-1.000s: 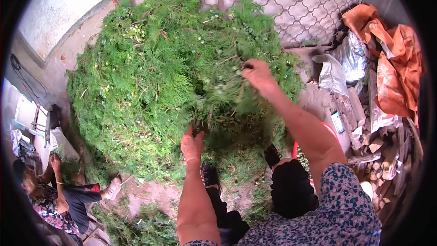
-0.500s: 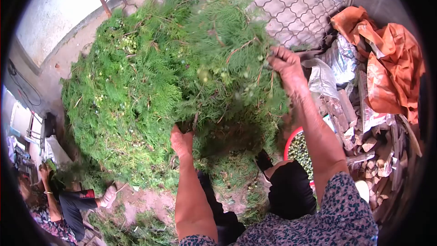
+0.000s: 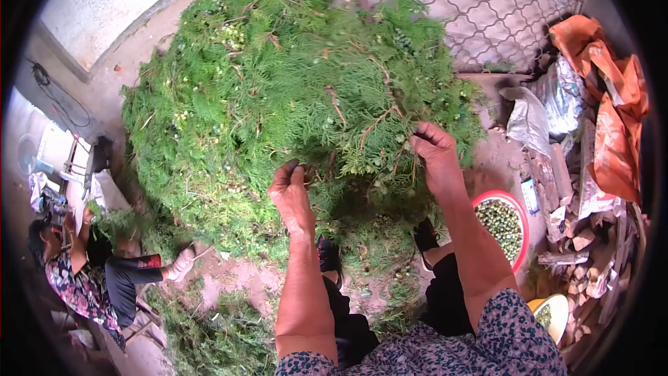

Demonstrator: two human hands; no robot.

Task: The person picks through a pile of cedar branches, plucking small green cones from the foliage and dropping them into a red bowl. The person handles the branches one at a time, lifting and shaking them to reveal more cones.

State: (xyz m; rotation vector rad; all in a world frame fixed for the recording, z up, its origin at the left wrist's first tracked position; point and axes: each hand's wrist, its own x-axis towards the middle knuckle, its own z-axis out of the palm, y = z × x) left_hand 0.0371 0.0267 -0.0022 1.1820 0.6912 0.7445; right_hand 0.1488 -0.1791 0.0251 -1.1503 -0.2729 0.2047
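Note:
A leafy evergreen branch [image 3: 372, 115] with reddish-brown stems and small pale cones is held up in front of me. My right hand [image 3: 440, 160] grips its stem end between thumb and fingers. Lower and to the left, my left hand [image 3: 292, 198] has thumb and fingertips pinched together beside the hanging foliage. Whatever lies in that pinch is too small to make out. Behind both hands rises a big heap of green cuttings [image 3: 202, 132] with clusters of small cones.
By my right leg stands a red-rimmed basin [image 3: 523, 226] of small green cones; a yellow bowl [image 3: 554, 317] sits nearer. Chopped wood [image 3: 581, 264] and an orange tarp [image 3: 616, 136] line the right. At left another person [image 3: 83, 271] sits handling greenery. A wire lattice [image 3: 487, 21] stands behind.
My right hand has come down and inward with the branch, which hangs lower. My left hand has risen slightly, its fingertips now pinched in view. The view has shifted, showing more of the basin and bowl.

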